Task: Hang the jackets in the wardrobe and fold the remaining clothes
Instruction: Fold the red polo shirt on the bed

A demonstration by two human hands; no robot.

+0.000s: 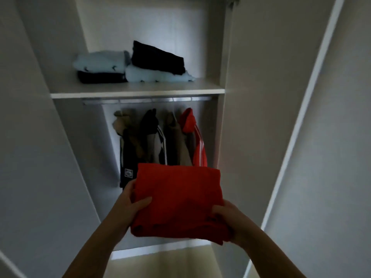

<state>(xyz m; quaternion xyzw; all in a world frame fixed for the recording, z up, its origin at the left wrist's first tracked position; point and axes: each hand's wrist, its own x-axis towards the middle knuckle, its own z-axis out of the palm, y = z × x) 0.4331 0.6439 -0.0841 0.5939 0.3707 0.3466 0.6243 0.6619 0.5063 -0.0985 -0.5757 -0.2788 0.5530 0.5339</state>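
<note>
Folded red garment (176, 197) held at 6 o'clock before an open white wardrobe (226, 57) in a dim room.

The shelf (136, 93) at 12 o'clock carries 2 stacks of folded clothes, a pale blue-over-dark stack (100, 65) at 11 and a black-over-pale stack (158, 59) touching it. Beneath, jackets (149, 125) hang on the rail (146, 100), with a red striped jacket (190, 121) at the 1 o'clock end. A white square patch (127, 172) on a dark one is too blurred to read. The left hand (130, 205) grips the garment's 8 o'clock edge, thumb on top; the right hand (226, 217) clamps its 4 o'clock corner.
</note>
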